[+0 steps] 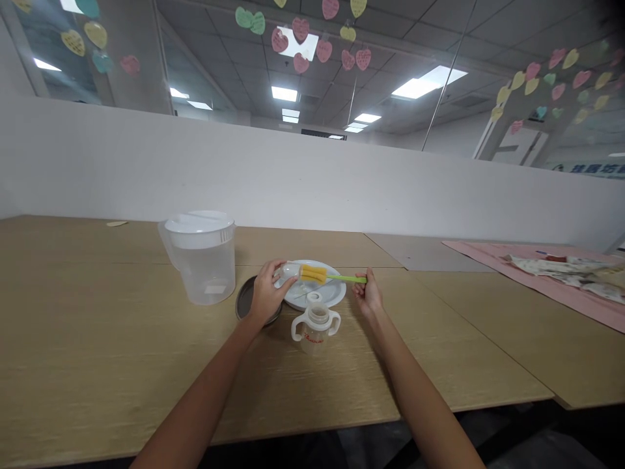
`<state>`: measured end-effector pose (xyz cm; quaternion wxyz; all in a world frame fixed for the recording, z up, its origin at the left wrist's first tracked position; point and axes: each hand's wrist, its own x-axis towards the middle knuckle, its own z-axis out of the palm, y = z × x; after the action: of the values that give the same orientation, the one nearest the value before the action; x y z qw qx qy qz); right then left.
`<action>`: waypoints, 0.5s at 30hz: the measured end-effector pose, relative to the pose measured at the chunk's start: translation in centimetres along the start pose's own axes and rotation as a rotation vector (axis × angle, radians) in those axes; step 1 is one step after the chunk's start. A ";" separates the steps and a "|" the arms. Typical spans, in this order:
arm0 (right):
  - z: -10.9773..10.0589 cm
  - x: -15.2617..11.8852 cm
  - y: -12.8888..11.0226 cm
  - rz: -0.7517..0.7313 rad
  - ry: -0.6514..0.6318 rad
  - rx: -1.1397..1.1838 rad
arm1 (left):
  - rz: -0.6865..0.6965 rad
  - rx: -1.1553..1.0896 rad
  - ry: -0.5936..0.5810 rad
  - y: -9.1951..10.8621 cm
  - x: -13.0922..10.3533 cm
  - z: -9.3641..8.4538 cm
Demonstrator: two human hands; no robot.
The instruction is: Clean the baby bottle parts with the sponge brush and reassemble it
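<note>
My left hand (269, 286) is closed around a small clear container (291, 270), tipped on its side. My right hand (370, 294) grips the green handle of a bottle brush (315, 274), whose yellow sponge head points left at the container's mouth; how far it reaches inside is hard to make out. Both are held above a white plate (336, 298). In front of the plate stands a clear baby bottle (315, 335) with two white handles, its top uncovered. A white ring-like piece (314, 298) shows just behind it. Partly behind my left hand lies a dark round dish (244, 301).
A translucent lidded pitcher (208, 267) stands on the wooden table (146, 365) to the left. At the far right, cloths lie on a pink sheet (527, 286). A white wall (293, 182) borders the table's back edge.
</note>
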<state>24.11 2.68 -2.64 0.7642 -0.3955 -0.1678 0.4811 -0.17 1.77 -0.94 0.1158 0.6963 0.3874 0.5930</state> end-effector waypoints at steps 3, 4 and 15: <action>-0.1 0.1 0.0 -0.003 -0.050 0.003 | 0.042 0.028 0.005 0.1 -0.1 0.1; -0.1 0.1 0.0 -0.005 -0.066 0.003 | 0.052 0.034 0.011 0.1 -0.1 0.1; 0.2 -0.4 0.1 -0.010 -0.235 -0.008 | 0.117 0.175 -0.060 0.0 -0.4 0.3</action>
<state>23.71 2.48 -2.57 0.7400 -0.3388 -0.2602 0.5195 0.10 1.57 -1.29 0.0311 0.7427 0.3926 0.5416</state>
